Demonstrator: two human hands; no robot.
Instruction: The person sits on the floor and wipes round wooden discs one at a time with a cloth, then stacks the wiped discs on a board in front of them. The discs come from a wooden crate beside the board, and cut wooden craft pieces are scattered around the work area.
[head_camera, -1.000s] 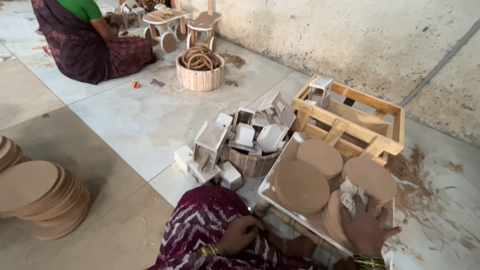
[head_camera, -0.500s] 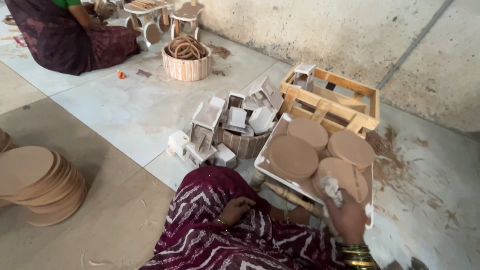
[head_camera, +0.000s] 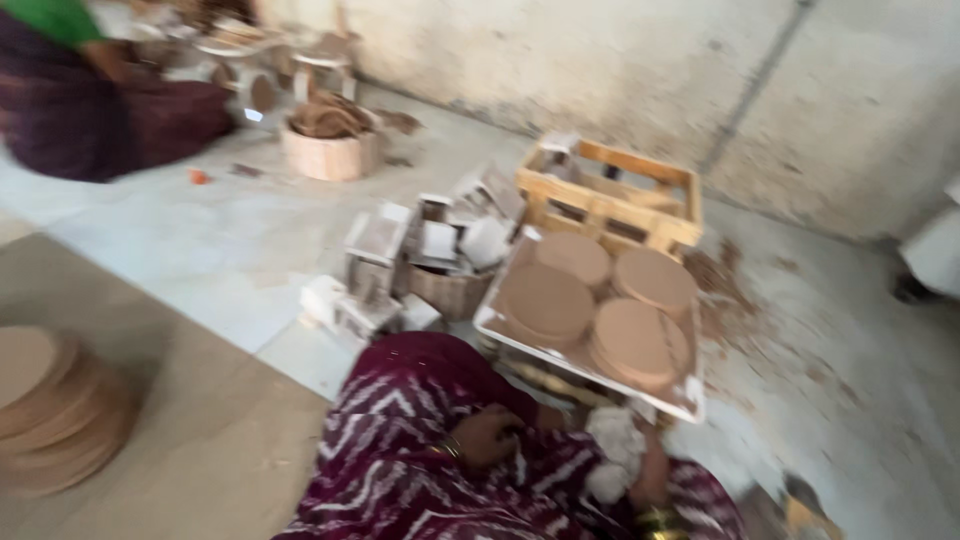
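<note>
Four brown discs (head_camera: 600, 305) lying loaded on white tray (head_camera: 590, 375), right hand (head_camera: 640, 470) clutching white lump (head_camera: 612, 450) below tray edge, left hand (head_camera: 490, 437) resting curled, seemingly empty, on patterned lap (head_camera: 400, 440).

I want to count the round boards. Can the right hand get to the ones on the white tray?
Probably yes. The right hand is just under the near edge of the white tray, and nothing lies between it and the round boards on top.
</note>
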